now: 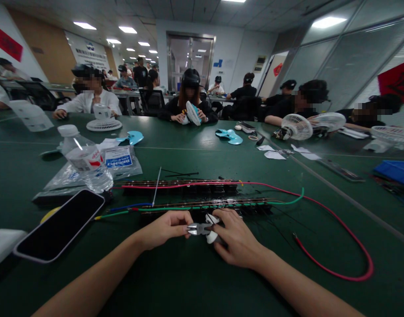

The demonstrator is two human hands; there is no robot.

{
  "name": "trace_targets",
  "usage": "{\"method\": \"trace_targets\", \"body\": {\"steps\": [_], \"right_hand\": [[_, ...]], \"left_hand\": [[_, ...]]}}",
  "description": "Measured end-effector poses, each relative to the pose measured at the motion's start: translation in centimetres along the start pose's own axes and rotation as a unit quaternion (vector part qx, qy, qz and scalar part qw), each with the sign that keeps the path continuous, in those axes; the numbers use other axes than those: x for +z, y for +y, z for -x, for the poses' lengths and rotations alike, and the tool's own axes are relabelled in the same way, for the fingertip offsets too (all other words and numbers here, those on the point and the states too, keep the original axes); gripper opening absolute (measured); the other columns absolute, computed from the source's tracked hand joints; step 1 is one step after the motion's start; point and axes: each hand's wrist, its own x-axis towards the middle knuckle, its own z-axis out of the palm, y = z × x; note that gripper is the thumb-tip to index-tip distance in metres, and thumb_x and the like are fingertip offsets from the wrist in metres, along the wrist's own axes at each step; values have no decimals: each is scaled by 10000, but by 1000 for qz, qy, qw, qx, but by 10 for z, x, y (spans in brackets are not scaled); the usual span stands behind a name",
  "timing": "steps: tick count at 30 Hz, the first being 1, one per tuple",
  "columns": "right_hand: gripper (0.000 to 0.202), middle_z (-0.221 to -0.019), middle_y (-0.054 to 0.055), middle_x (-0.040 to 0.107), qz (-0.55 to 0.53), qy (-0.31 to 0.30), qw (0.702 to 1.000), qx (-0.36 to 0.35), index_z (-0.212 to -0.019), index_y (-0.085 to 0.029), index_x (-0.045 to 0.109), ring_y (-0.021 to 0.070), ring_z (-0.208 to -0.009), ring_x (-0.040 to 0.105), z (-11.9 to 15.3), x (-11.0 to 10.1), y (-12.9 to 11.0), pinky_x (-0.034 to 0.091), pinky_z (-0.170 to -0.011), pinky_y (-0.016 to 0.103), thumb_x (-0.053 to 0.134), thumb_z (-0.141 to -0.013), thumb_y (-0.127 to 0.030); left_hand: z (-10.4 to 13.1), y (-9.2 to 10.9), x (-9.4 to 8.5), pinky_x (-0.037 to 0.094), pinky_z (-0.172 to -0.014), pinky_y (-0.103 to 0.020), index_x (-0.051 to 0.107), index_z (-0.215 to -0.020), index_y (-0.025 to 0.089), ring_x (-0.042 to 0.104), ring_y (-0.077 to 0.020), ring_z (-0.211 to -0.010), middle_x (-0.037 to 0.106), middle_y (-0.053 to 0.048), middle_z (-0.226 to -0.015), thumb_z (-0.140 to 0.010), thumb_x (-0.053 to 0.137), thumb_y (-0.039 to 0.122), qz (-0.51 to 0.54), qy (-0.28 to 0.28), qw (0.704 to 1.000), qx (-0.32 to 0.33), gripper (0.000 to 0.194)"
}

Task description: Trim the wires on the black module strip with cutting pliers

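My right hand [236, 237] is wrapped round the white handles of a pair of pliers [199, 229], whose metal jaws point left. At the jaw tips the fingers of my left hand [167, 228] are pinched together; anything small between them cannot be made out. Just beyond both hands lies a long black strip [255, 203] with a green wire [175, 207] along it. Behind it is a second black strip [222, 188] with a red wire [337, 211] that loops round to the right. A thin pale tie [157, 185] stands up between the strips at the left.
To the left are a black-screened phone [61, 224], a water bottle [86, 160] and plastic bags [126, 160]. Blue fan blades [230, 135] lie farther back. People sit across the green table [189, 281], several with white fans [297, 127]. A blue tray [396, 171] is at the right.
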Motion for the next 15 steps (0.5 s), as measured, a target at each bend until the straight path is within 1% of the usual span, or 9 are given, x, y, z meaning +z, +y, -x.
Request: {"method": "trace_targets", "body": {"steps": [4,8,12,15], "right_hand": [[225,-1141,165,523,7,1,1000,-3,-968,-144,649,287,-1037,485,0,3,1,437,-891,476,576,-768,-217],[167,-1118,157,528,18,13,1000,-3,-915,-151,654,280,-1014,486,-1,5,1,449,-857,462,584,-791,-239],[126,-1096,147,533,23,17,1000,-1,-871,-158,647,270,-987,489,-1,5,0,458,-824,444,598,-790,-241],[130,-1094,151,532,28,17,999,-3,-875,-152,647,271,-981,489,-1,4,0,459,-821,442,606,-782,-233]], "left_hand": [[0,0,0,380,-759,-277,609,-812,146,506,-144,-762,562,-3,-790,-875,616,278,-2,-3,1000,4,147],[0,-1,-1,378,-751,-271,609,-808,144,508,-144,-761,563,-4,-789,-872,620,276,-7,-3,1000,11,147],[0,0,0,374,-738,-266,605,-797,143,504,-142,-754,558,-2,-785,-863,627,267,-11,-2,1000,12,143],[0,1,0,372,-725,-263,602,-792,144,500,-140,-745,553,3,-777,-857,630,261,-14,1,1000,10,137]]}}
